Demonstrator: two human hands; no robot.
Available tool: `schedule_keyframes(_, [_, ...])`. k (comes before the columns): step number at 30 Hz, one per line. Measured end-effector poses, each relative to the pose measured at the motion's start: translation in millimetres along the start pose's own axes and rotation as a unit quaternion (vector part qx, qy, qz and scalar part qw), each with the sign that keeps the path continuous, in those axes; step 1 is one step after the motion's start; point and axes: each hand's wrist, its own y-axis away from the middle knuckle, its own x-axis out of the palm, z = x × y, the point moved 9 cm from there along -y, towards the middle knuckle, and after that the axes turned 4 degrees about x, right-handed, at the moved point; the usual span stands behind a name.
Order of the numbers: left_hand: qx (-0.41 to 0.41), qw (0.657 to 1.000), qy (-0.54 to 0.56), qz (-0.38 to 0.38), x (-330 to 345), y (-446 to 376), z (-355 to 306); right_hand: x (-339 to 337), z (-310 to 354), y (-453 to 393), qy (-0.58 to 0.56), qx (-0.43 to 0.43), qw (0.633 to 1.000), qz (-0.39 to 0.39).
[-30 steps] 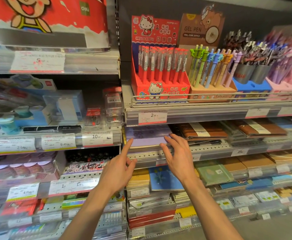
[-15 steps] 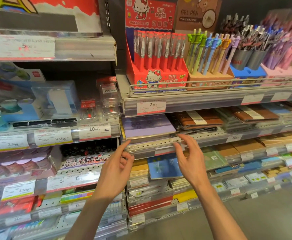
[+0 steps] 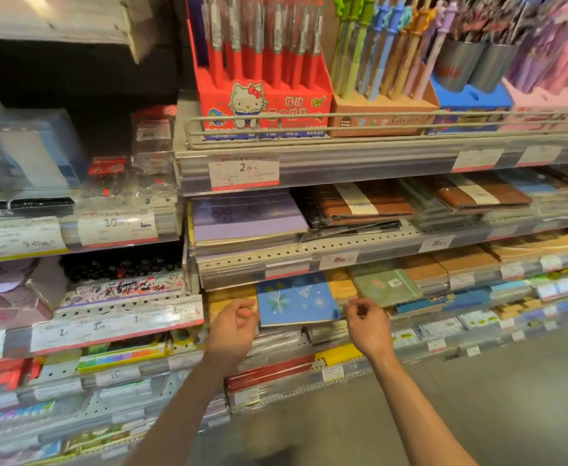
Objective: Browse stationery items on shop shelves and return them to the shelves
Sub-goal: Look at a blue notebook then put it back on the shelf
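The blue notebook (image 3: pixel 297 299), its cover printed with pale flower and firework shapes, lies flat on a lower shelf of the stationery rack and serves as the landmark here. The left hand (image 3: pixel 233 326) is at its left edge, fingers (image 3: pixel 243 309) loosely curled with the tips drawn toward the thumb; they sit just beside or against that edge, and whether they actually pinch the cover cannot be told. The right hand (image 3: pixel 368 326) is at the notebook's right lower corner, its fingers (image 3: pixel 360 306) likewise loosely curled, with nothing plainly in its hold; contact with the notebook cannot be made out.

Just left of the blue notebook, partly behind the left hand, is a yellow-orange notebook (image 3: pixel 223 295). Just right of it lies a green notebook (image 3: pixel 385 284), then brown notebooks (image 3: pixel 444 265) further right on the same shelf. One shelf above the blue notebook rests a purple notebook (image 3: pixel 247 216) on a stack, with wrapped brown leather-look notebooks (image 3: pixel 363 203) to its right. Higher still, above a price label (image 3: pixel 243 171) reading 2, stands a red cat-character pen box (image 3: pixel 262 102) behind a wire rail (image 3: pixel 376 126), with a cardboard box of animal-topped pens (image 3: pixel 381 114) beside it. Below the blue notebook are red (image 3: pixel 270 371) and yellow (image 3: pixel 341 354) items on the next shelf down.
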Motion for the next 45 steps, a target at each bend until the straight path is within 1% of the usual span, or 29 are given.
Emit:
schedule_keyframes(3, [-0.049,0.999,-0.017,-0.011,16.4,-17.1,9.1,12.3,-5.4,-29.2,0.024,-0.002,0.998,0.050])
schedule_keyframes(5, [-0.051,0.997,-0.059,0.004,26.6,-27.1,14.5,23.3,-8.1,-47.1,0.040,-0.015,0.996,0.081])
schedule_keyframes(7, [-0.054,0.996,-0.076,0.007,34.8,-30.7,14.1,36.4,-12.2,-59.7,0.051,-0.012,0.992,0.115])
schedule_keyframes(9, [-0.058,0.995,-0.079,-0.013,38.9,-32.5,11.7,47.0,-16.6,-65.8,0.047,0.001,0.989,0.140])
schedule_keyframes(13, [-0.075,0.993,-0.081,-0.043,38.6,-36.7,13.6,55.7,-27.2,-70.7,0.032,0.018,0.987,0.156])
schedule_keyframes(16, [-0.080,0.991,-0.083,-0.063,33.7,-37.9,16.8,57.8,-35.3,-69.4,0.050,0.013,0.981,0.188])
schedule_keyframes(24, [-0.088,0.990,-0.109,-0.029,43.2,-29.0,27.4,58.0,-58.2,-59.1,0.065,0.010,0.965,0.256])
schedule_keyframes(27, [-0.096,0.991,-0.093,-0.019,46.1,-28.4,33.5,58.6,-62.0,-57.8,0.071,0.026,0.963,0.257])
schedule_keyframes(30, [-0.100,0.992,-0.067,-0.021,48.0,-28.5,38.7,54.5,-59.9,-61.8,0.089,0.031,0.968,0.233])
schedule_keyframes(32, [-0.104,0.993,-0.055,-0.020,50.5,-26.5,40.2,53.8,-62.0,-65.7,0.075,0.039,0.971,0.225])
schedule_keyframes(36, [-0.121,0.990,-0.066,-0.014,54.0,-18.1,43.6,63.5,-76.4,-59.3,0.066,0.044,0.957,0.280])
schedule_keyframes(40, [-0.142,0.987,-0.069,0.014,61.7,-2.6,55.9,63.5,-100.6,-50.7,0.070,0.078,0.952,0.289])
schedule_keyframes(45, [-0.139,0.989,-0.055,0.008,76.0,14.8,54.6,50.1,-124.0,-47.7,0.068,0.108,0.954,0.270])
